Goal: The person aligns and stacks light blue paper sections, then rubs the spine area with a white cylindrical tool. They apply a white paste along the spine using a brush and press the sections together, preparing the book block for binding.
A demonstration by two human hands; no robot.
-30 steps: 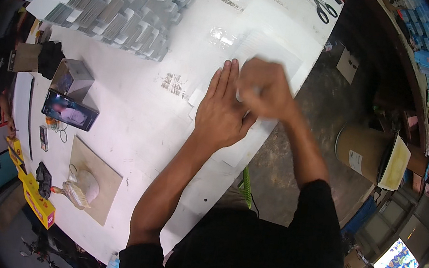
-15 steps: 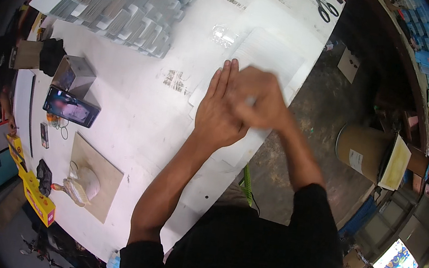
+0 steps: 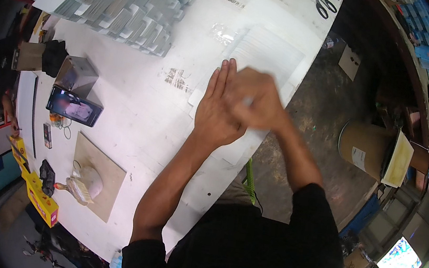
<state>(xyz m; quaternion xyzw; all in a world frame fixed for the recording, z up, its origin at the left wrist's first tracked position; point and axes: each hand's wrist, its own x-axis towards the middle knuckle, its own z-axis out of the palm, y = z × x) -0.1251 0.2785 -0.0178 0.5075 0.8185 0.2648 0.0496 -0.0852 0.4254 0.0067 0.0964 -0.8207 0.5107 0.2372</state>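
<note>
My left hand (image 3: 218, 110) lies flat with its fingers stretched forward, pressing on a stack of whitish translucent sheets (image 3: 269, 50) near the table's right edge. Close against it, partly over its thumb side, my right hand (image 3: 255, 99) is curled into a fist and blurred by motion. A small pale spot shows within that fist, but what it holds is hidden. Just beyond my fingers, a clear glossy piece of plastic (image 3: 223, 33) lies beside the stack.
Piles of grey folded pieces (image 3: 134, 5) fill the far left of the white table (image 3: 141, 83). Black-handled scissors (image 3: 321, 6) lie at the far right corner. Leftward are a propped phone (image 3: 75, 106) and a board (image 3: 114, 175) bearing a white tub and brush. A brown drum (image 3: 363, 151) stands right.
My right fist stays blurred over the sheets beside my flat left hand, both nearly in the same place. The whole view has shifted slightly.
</note>
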